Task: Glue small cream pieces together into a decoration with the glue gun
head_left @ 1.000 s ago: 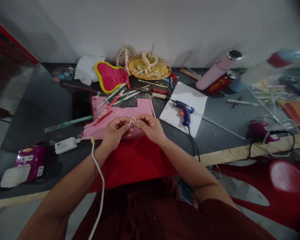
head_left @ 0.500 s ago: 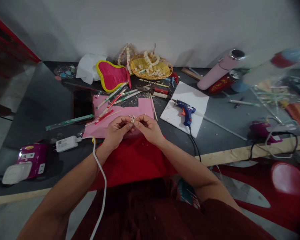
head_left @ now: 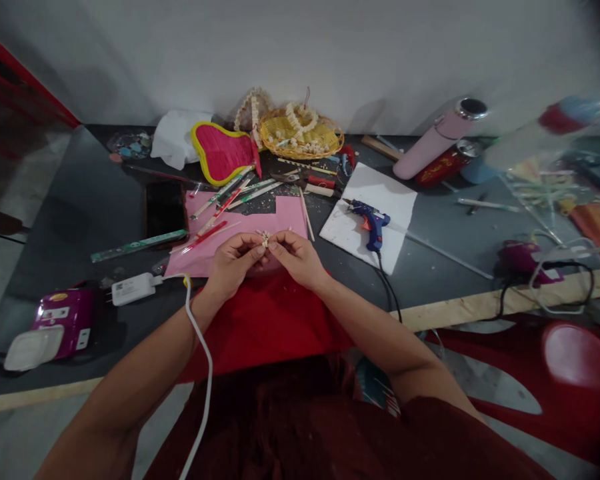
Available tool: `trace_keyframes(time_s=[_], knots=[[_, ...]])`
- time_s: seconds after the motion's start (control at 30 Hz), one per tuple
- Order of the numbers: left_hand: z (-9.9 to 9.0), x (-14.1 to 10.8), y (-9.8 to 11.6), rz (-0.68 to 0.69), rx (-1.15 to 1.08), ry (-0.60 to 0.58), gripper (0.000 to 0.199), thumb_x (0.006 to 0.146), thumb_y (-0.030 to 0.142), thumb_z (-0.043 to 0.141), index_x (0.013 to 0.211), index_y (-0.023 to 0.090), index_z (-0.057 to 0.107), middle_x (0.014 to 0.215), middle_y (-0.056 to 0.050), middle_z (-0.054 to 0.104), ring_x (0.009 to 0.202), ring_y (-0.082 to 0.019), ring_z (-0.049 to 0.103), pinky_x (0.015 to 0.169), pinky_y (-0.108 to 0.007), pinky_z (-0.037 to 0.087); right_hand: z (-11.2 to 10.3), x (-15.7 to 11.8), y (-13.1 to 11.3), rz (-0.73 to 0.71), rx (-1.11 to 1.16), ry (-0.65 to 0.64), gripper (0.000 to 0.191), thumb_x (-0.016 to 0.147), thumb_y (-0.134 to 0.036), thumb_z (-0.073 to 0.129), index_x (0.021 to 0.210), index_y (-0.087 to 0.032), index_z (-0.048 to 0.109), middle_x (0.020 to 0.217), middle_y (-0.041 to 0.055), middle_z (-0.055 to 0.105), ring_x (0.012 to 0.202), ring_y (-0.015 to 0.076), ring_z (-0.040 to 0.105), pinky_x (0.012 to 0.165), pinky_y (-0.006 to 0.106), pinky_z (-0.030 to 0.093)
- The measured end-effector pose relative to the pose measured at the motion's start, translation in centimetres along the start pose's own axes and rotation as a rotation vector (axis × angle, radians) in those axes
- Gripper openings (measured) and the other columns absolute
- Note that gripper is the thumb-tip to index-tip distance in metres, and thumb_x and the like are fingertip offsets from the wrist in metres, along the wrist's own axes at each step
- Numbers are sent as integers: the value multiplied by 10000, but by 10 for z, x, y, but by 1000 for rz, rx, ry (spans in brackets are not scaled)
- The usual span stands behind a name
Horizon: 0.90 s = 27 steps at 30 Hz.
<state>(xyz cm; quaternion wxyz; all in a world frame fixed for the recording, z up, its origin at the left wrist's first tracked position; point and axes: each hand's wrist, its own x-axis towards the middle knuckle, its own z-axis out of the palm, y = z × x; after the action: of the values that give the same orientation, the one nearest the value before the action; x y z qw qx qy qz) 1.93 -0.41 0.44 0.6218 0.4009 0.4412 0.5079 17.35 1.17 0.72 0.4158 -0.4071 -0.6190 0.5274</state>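
Observation:
Between my fingertips is a small pale cluster of short stick pieces [head_left: 265,238], its details too small to make out. My left hand [head_left: 237,261] pinches it from the left, and my right hand [head_left: 296,256] pinches it from the other side. Both hands are over the near edge of a pink sheet [head_left: 260,227], with a red cloth [head_left: 275,320] below. Several wrapped chopsticks [head_left: 230,197] lie beyond my left hand. To the right, a blue glue gun [head_left: 373,223] rests on a white board [head_left: 400,193].
A yellow basket [head_left: 267,137] of pale pieces stands at the back beside a pink and yellow panel [head_left: 225,152]. Pliers [head_left: 325,183] lie before it. A pink flask [head_left: 440,137] and red can [head_left: 447,163] stand right. A white cable [head_left: 207,373] crosses my left forearm.
Both hands keep their pinch on the pale cluster, with at most a slight shift of the fingers. The view has moved very slightly; the other things lie as before.

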Motion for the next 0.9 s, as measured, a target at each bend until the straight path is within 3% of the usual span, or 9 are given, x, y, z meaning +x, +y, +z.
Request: trace_keyframes(time_s=[0.9], knots=[[-1,1,-1,-7,-20,13,213,675,256,738,858,170,672,662,5,645,558,-80,577,524,-181,491,-2,1,3,-36,-56,6,186,851,-378,527,844,-199,576,778,-2,606,719,114,542,684,253,445]])
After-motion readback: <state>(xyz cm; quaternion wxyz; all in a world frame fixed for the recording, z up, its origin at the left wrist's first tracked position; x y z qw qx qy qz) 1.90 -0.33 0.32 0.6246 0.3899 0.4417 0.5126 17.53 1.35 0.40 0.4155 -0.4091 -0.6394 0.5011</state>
